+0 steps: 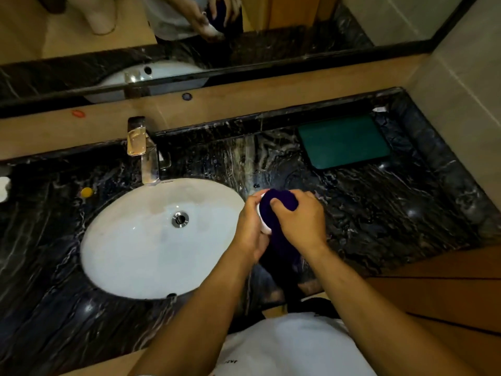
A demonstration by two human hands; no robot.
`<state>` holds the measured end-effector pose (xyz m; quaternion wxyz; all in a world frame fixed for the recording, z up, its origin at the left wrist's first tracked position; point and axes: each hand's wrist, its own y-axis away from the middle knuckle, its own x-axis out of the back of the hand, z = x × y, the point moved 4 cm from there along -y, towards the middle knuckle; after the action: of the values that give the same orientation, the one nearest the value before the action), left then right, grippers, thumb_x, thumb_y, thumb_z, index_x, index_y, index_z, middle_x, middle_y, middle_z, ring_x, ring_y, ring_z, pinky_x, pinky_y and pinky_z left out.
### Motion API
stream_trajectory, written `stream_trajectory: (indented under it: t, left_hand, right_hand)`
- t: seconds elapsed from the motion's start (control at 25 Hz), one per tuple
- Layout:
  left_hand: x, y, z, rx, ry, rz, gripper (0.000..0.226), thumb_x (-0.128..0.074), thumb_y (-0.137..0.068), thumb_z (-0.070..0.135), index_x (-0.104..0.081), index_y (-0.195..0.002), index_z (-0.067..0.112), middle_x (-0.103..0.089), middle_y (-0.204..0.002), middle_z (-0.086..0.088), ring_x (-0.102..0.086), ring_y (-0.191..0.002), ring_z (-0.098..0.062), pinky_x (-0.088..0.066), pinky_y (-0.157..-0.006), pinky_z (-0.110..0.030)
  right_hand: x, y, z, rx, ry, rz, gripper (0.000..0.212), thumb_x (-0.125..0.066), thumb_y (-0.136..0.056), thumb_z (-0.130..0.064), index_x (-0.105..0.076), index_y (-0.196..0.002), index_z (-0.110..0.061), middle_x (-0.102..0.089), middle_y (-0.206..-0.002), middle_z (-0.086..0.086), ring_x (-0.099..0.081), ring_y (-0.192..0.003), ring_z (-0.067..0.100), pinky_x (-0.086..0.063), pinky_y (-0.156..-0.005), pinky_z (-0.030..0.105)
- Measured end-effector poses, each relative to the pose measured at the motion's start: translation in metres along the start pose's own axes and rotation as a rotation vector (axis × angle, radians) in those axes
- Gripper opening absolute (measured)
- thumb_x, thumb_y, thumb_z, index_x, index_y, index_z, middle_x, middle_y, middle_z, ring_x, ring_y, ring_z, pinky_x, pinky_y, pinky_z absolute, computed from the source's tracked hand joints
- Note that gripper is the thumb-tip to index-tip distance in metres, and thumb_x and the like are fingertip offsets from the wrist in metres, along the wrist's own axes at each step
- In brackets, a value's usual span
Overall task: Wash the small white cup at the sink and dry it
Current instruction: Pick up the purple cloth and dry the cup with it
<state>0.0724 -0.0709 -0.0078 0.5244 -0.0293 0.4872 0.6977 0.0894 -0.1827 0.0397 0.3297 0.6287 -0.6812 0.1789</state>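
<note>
Gripping small white cup (262,217) from left, left hand (250,230) curled; right hand (299,221) pressing dark purple cloth (279,210) into it, above bench (379,213) right of sink (130,240). Cup mostly hidden.

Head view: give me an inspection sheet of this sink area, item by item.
Surface: dark marble counter, glossy; white oval basin set in it, no water running from the faucet.
Job's things: small white cup, mostly covered by a dark cloth.
Clutter: green mat at back right; small yellow object left of basin; white item at left edge.
Grippers: left hand holds the cup; right hand presses the cloth on it.
Cables: nothing seen.
Surroundings: mirror behind, tiled wall on right.
</note>
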Motion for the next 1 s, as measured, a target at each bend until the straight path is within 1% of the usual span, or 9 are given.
stream_trajectory:
  t: [0.12, 0.24, 0.36, 0.44, 0.52, 0.6, 0.76, 0.88, 1.0]
  left_hand:
    - [0.018, 0.011, 0.021, -0.077, -0.178, 0.052, 0.035, -0.049, -0.102, 0.037, -0.070, -0.114, 0.012, -0.072, -0.103, -0.016, -0.069, -0.092, -0.027, -0.057, -0.075, -0.038]
    - [0.031, 0.025, 0.046, -0.102, -0.296, 0.068, 0.032, -0.047, -0.100, 0.037, -0.075, -0.093, 0.022, -0.074, -0.090, -0.011, -0.070, -0.079, -0.025, -0.055, -0.065, -0.037]
    - [0.029, 0.037, 0.045, -0.067, -0.338, 0.149, 0.022, -0.057, -0.090, 0.032, -0.077, -0.089, 0.021, -0.074, -0.085, -0.011, -0.071, -0.069, -0.025, -0.054, -0.057, -0.036]
    - [0.016, 0.042, 0.033, -0.052, -0.338, 0.188, 0.021, -0.061, -0.084, 0.030, -0.076, -0.089, 0.016, -0.072, -0.087, -0.015, -0.069, -0.072, -0.029, -0.054, -0.056, -0.034]
    - [0.000, 0.045, 0.019, -0.035, -0.320, 0.194, 0.026, -0.064, -0.075, 0.031, -0.072, -0.089, 0.012, -0.067, -0.092, -0.019, -0.064, -0.081, -0.030, -0.050, -0.063, -0.037]
    - [-0.012, 0.046, 0.009, -0.007, -0.271, 0.168, 0.022, -0.059, -0.081, 0.032, -0.066, -0.091, 0.014, -0.061, -0.091, -0.017, -0.060, -0.080, -0.027, -0.046, -0.067, -0.038]
    - [-0.022, 0.040, 0.007, -0.037, -0.187, 0.142, 0.027, -0.052, -0.093, 0.029, -0.071, -0.095, 0.011, -0.070, -0.083, -0.011, -0.070, -0.072, -0.023, -0.055, -0.061, -0.033]
    - [-0.023, 0.038, 0.009, -0.078, -0.263, 0.163, 0.026, -0.056, -0.090, 0.028, -0.076, -0.093, 0.012, -0.076, -0.083, -0.010, -0.074, -0.072, -0.023, -0.059, -0.062, -0.033]
    - [-0.020, 0.037, 0.010, -0.072, -0.317, 0.154, 0.027, -0.057, -0.087, 0.026, -0.081, -0.077, 0.018, -0.077, -0.079, -0.008, -0.074, -0.069, -0.021, -0.058, -0.057, -0.032]
  right_hand:
    - [-0.015, 0.007, -0.014, 0.037, -0.208, -0.276, 0.020, -0.076, -0.083, -0.036, -0.074, -0.097, -0.022, -0.067, -0.096, 0.000, -0.068, -0.082, 0.016, -0.054, -0.070, 0.028]
    - [-0.014, 0.013, -0.037, 0.248, -0.219, -0.544, 0.017, -0.079, -0.081, -0.029, -0.077, -0.096, -0.021, -0.069, -0.089, 0.000, -0.069, -0.074, 0.011, -0.056, -0.063, 0.026]
    - [0.000, 0.008, -0.057, 0.544, 0.205, -0.702, 0.021, -0.078, -0.074, -0.035, -0.076, -0.091, -0.023, -0.062, -0.078, -0.007, -0.063, -0.069, 0.013, -0.049, -0.058, 0.028]
    - [0.008, 0.007, -0.059, 0.627, 0.610, -0.633, 0.030, -0.076, -0.070, -0.041, -0.072, -0.092, -0.022, -0.057, -0.081, -0.002, -0.065, -0.077, 0.025, -0.042, -0.059, 0.030]
    - [0.015, 0.009, -0.055, 0.608, 0.807, -0.473, 0.035, -0.075, -0.073, -0.039, -0.071, -0.101, -0.018, -0.056, -0.094, 0.007, -0.067, -0.084, 0.034, -0.040, -0.061, 0.034]
    - [0.020, 0.013, -0.051, 0.618, 0.709, -0.324, 0.033, -0.072, -0.080, -0.033, -0.069, -0.106, -0.014, -0.053, -0.102, 0.011, -0.066, -0.083, 0.036, -0.043, -0.059, 0.037]
    - [0.034, 0.010, -0.032, 0.570, 0.115, -0.123, 0.030, -0.071, -0.083, -0.033, -0.071, -0.109, -0.017, -0.060, -0.102, 0.001, -0.063, -0.084, 0.020, -0.054, -0.071, 0.033]
    - [0.032, 0.012, -0.015, 0.274, -0.302, -0.299, 0.025, -0.075, -0.081, -0.035, -0.074, -0.104, -0.027, -0.071, -0.098, -0.009, -0.068, -0.085, 0.007, -0.054, -0.074, 0.023]
    - [0.038, 0.009, -0.021, 0.377, -0.245, -0.619, 0.019, -0.077, -0.080, -0.027, -0.073, -0.096, -0.036, -0.071, -0.091, -0.009, -0.069, -0.080, 0.008, -0.055, -0.069, 0.026]
